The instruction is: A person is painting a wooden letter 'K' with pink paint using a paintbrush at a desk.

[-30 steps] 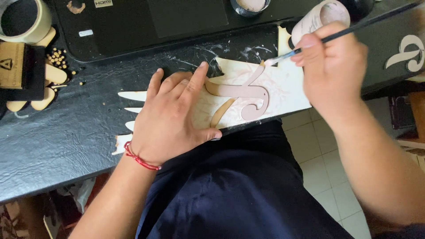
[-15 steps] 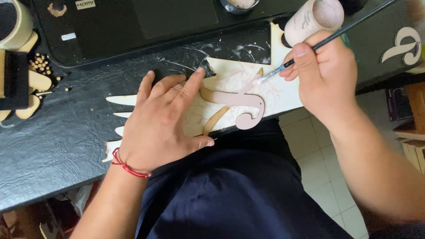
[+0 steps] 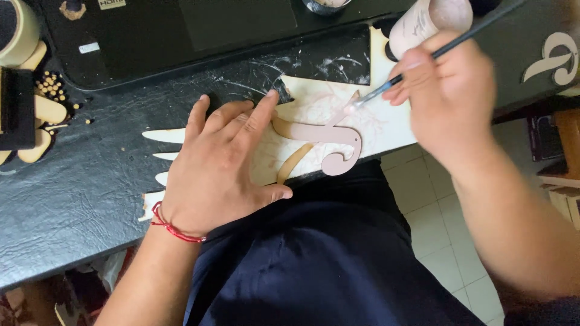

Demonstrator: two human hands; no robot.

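**Painting the scroll cutout**

Our left hand lay flat, fingers spread, gripping nothing, pressing the pink scroll onto the pale sheet at the near edge of the black table. Our right hand pinched a brush, its tip touching the scroll's upper end. A paint pot stood just behind that hand.

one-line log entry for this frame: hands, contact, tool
left hand: flat, pressing wooden cutout onto pale sheet | right hand: grips paintbrush, tip at cutout | surface: black table
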